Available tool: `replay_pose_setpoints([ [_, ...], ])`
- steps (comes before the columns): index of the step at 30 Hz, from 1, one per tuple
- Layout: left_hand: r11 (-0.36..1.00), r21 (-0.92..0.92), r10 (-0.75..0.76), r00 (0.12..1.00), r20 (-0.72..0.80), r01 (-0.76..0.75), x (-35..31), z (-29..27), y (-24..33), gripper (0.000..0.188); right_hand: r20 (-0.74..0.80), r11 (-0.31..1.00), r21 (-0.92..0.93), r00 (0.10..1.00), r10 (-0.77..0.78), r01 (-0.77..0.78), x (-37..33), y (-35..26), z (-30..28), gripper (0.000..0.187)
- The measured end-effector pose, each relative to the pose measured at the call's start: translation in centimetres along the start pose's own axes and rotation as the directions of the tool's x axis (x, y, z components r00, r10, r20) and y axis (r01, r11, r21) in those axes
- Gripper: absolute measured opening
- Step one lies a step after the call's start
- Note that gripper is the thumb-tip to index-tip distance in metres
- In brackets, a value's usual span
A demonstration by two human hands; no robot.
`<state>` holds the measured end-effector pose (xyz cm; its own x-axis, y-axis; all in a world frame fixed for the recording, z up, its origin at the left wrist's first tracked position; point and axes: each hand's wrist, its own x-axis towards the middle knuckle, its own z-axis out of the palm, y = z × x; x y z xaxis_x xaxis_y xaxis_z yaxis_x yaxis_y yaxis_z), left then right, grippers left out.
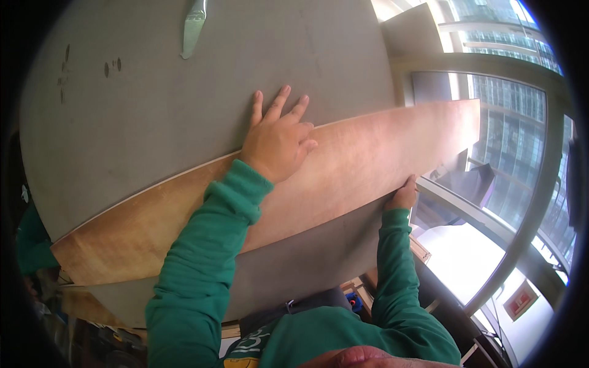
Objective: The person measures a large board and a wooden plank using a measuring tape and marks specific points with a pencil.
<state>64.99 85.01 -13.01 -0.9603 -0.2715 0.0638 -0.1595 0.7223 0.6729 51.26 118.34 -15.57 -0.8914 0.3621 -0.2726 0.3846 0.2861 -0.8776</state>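
Note:
A long reddish-brown sheet of thin wood (pixel 356 156) lies slantwise across a large grey panel (pixel 153 110), its right end reaching past the panel's edge. My left hand (pixel 276 138) rests palm down over the sheet's far edge, fingers spread onto the grey surface. At the near edge, toward the right end, my right hand (pixel 403 195) grips the sheet; most of its fingers are hidden underneath. Grey surface also shows below the wood's near edge.
A flat tool with a tapered pale blade (pixel 194 30) lies at the far side of the panel. Large framed windows (pixel 509 129) stand close on the right. A green sleeve of another person (pixel 30 239) shows at the left rim.

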Motion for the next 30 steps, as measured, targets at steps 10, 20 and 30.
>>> replay_pose_setpoints([
  [10, 0.998, -0.056, 0.011, 0.999, -0.044, -0.013, 0.6, -0.6, -0.5, 0.022, 0.021, 0.993, -0.043, 0.994, -0.11, 0.11, -0.5, -0.1, 0.6, 0.051],
  [20, 0.998, -0.07, -0.006, 1.0, -0.023, 0.004, 0.8, -0.5, -0.5, 0.021, 0.084, 0.998, -0.01, 0.994, -0.065, 0.066, -0.9, -0.5, 0.2, 0.044],
  [30, 0.997, -0.079, -0.017, 1.0, -0.019, 0.016, 0.8, -0.3, -0.5, 0.021, 0.119, 0.993, -0.063, 0.989, -0.088, 0.096, -0.8, -0.3, 0.2, 0.051],
])
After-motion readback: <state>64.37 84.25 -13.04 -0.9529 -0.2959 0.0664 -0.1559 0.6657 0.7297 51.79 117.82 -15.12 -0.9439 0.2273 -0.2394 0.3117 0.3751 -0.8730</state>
